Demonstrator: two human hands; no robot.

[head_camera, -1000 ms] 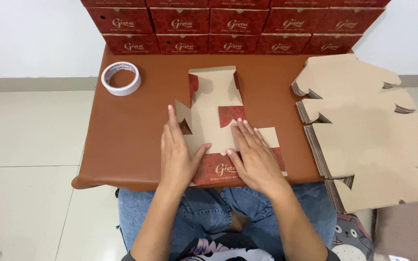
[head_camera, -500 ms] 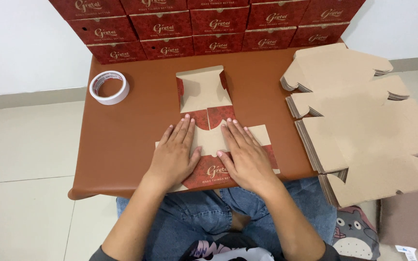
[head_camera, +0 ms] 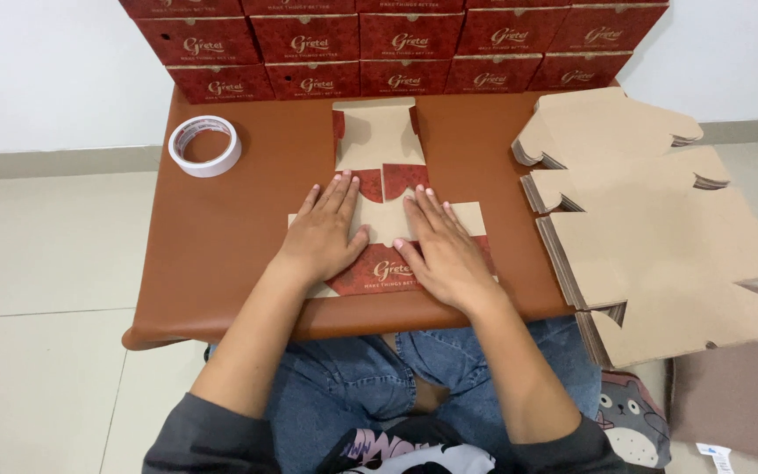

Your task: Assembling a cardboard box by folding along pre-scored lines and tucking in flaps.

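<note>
A flat cardboard box blank (head_camera: pixel 381 149), tan inside with red printed flaps, lies on the brown table (head_camera: pixel 221 246) in front of me. My left hand (head_camera: pixel 326 233) presses flat on its left side flap, fingers spread toward the far edge. On the right side flap rests my right hand (head_camera: pixel 442 247), also flat and pressing down. Both flaps are folded inward over the blank's middle. The far end of the blank stands slightly raised near the stacked boxes.
A roll of white tape (head_camera: pixel 205 146) sits at the table's far left. Assembled red boxes (head_camera: pixel 396 48) are stacked along the back wall. A thick pile of unfolded tan blanks (head_camera: pixel 660 228) overhangs the table's right side. My jeans-clad legs are below the table edge.
Both hands have flattened and spread onto the side flaps, pressing them down. The camera view has shifted closer and slightly left.
</note>
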